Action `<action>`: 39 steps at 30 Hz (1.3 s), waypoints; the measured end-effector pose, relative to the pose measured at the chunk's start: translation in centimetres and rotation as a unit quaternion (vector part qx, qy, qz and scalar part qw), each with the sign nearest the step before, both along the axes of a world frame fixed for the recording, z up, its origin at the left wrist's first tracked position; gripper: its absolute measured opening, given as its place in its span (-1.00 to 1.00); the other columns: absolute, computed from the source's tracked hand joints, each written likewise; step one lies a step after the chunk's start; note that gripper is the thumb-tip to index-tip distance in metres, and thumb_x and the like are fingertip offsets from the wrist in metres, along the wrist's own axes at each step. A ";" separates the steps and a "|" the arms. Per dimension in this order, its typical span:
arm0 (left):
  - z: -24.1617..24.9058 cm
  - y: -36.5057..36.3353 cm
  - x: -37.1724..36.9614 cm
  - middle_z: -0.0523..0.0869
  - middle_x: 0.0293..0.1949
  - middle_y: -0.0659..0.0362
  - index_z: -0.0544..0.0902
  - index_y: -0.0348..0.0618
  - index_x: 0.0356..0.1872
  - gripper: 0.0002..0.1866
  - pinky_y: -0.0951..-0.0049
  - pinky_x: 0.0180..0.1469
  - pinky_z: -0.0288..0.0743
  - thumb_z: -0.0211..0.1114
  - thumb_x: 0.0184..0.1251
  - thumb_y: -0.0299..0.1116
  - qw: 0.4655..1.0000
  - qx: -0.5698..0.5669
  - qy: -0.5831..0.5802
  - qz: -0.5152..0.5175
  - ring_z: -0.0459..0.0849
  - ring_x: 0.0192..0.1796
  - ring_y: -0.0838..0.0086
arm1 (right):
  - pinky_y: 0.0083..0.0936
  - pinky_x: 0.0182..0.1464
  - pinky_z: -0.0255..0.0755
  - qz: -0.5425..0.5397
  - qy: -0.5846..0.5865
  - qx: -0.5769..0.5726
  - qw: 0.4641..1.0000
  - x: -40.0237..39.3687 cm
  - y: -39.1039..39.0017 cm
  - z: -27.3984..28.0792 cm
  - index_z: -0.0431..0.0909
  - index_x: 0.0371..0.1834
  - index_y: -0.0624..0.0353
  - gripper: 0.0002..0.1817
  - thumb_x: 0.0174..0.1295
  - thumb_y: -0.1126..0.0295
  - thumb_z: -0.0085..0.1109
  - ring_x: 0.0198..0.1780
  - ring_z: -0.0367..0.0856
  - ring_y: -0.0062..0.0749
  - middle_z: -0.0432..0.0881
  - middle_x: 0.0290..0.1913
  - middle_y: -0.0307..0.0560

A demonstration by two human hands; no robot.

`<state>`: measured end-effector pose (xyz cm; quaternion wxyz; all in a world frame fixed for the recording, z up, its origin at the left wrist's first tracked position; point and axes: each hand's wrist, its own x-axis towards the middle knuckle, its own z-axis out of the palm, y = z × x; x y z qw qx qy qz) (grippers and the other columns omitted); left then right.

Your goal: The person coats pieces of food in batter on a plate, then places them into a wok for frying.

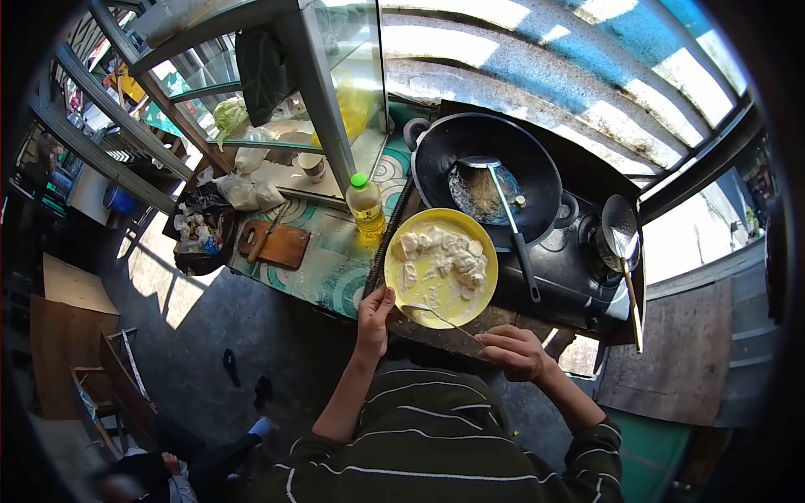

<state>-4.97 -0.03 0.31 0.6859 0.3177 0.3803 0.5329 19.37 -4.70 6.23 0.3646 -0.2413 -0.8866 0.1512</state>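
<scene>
My left hand (375,320) grips the lower left rim of a yellow plate (419,293), thumb on top. White batter-coated pieces (453,256) lie on the plate. Pinched in my right hand (513,352) is the handle of a metal spoon (453,325), whose head rests on the plate near my left thumb. Behind the plate stands a large black wok (537,155) with oil and one small pale piece in it. A spatula (508,201) leans in the wok, its black handle over the near rim.
An oil bottle (366,210) with a green cap stands left of the plate. Farther left are a cutting board (285,245) with a knife, plastic bags and a glass cabinet (323,92). A small pan (619,220) sits at right. Someone sits at lower left (180,469).
</scene>
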 end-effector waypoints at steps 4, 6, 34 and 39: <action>0.2 -0.4 0.3 0.58 -0.24 0.22 0.48 -0.31 -0.11 -0.70 0.63 -0.25 0.48 0.02 0.29 -0.28 1.000 0.010 0.004 0.004 0.55 -0.26 0.67 | -0.49 -0.35 0.50 -0.055 -0.010 0.022 0.998 0.4 0.4 0.6 0.48 -0.24 0.17 -0.75 -0.05 0.48 0.13 -0.25 0.54 -0.21 0.53 -0.20 -0.04; -0.4 -0.4 0.1 0.58 -0.24 0.21 0.48 -0.31 -0.10 -0.70 0.62 -0.24 0.48 0.01 0.29 -0.28 1.000 0.008 0.005 -0.012 0.55 -0.26 0.65 | -0.49 -0.35 0.50 -0.036 -0.026 0.007 0.999 -0.1 0.2 0.8 0.48 -0.22 0.17 -0.73 -0.07 0.49 0.13 -0.24 0.53 -0.22 0.52 -0.19 -0.05; 0.6 0.5 0.9 0.58 -0.21 0.17 0.45 -0.33 -0.07 -0.66 0.56 -0.22 0.52 0.02 0.28 -0.26 0.994 -0.010 -0.022 -0.111 0.57 -0.22 0.59 | -0.43 -0.29 0.42 -0.125 0.079 -0.106 0.983 2.1 0.2 2.8 0.49 -0.39 0.27 -0.81 0.14 0.36 -0.02 -0.34 0.53 -0.20 0.55 -0.40 -0.04; 1.0 0.6 1.2 0.58 -0.22 0.17 0.46 -0.32 -0.08 -0.67 0.54 -0.21 0.52 0.01 0.28 -0.26 0.993 -0.006 -0.035 -0.110 0.58 -0.23 0.59 | -0.45 -0.26 0.41 -0.181 0.153 -0.130 0.963 3.1 0.0 3.2 0.49 -0.43 0.28 -0.70 0.26 0.29 -0.17 -0.36 0.53 -0.23 0.56 -0.45 -0.04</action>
